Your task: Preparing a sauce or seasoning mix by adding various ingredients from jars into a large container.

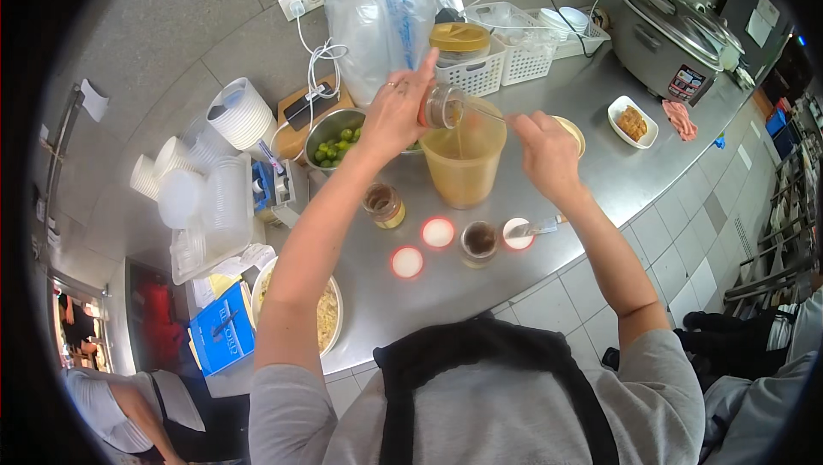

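Note:
My left hand (404,111) grips a glass jar (442,106), tipped sideways over a tall translucent plastic container (461,172). A thin stream falls from the jar's mouth into the container. In my right hand (550,153) is a thin metal utensil (483,109), its far end at the jar's mouth; its tip is hard to make out. Below stand an open glass jar (384,206) and another with dark brown contents (479,243). Red-rimmed white lids (438,232) lie around them, and a flat-bladed utensil (535,228) rests across the right-hand one.
A steel bowl of small green citrus fruit (334,149) stands behind my left forearm. White baskets (472,73), a large rice cooker (669,44) and a dish of browned food (632,123) line the counter. Stacked tubs (241,118) and a blue book (222,330) sit left; people flank me.

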Tool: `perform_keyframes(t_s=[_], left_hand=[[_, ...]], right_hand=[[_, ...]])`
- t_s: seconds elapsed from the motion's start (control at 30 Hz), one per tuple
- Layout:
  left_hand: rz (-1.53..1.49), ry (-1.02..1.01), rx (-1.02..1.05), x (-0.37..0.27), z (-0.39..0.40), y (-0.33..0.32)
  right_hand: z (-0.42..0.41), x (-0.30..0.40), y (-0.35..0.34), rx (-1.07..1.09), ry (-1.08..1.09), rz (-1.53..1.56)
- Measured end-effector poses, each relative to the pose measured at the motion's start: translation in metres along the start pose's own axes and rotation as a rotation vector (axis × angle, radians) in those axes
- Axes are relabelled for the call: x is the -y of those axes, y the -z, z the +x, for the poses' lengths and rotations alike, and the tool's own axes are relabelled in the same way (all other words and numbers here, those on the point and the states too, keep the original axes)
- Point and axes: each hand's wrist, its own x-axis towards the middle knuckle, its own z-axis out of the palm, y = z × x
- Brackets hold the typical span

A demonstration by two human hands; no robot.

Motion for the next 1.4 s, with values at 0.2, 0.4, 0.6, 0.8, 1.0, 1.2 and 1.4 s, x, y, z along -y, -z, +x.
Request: perform_keyframes(t_s=[0.2, 0.4, 0.6, 0.8, 1.0, 1.2, 1.4], left_hand=[[0.149, -0.172, 0.224, -0.005, 0.027, 0.002], [0.268, -0.181, 0.528, -0.016, 0.046, 0.002], [0.211, -0.076, 0.692, -0.011, 0.054, 0.006], [0.113, -0.035, 0.654, -0.008, 0.051, 0.01], [0.126, 0.009, 0.766, -0.019, 0.059, 0.024], [0.255, -0.027, 0.725, -0.016, 0.052, 0.016], [0.244, -0.076, 0.732, -0.015, 0.058, 0.017]], right_hand=[[-0.006, -0.015, -0.001, 0.056, 0.059, -0.044], [-0.02, -0.032, 0.001, 0.046, 0.053, -0.1], [-0.03, -0.037, -0.007, 0.144, -0.085, 0.021], [-0.015, -0.021, -0.017, 0.366, -0.542, 0.569], [0.001, -0.025, 0.005, 0.123, 0.122, 0.029], [0.004, -0.025, 0.006, 0.037, 0.147, -0.206], [-0.003, -0.015, -0.015, 0.338, -0.465, 0.43]])
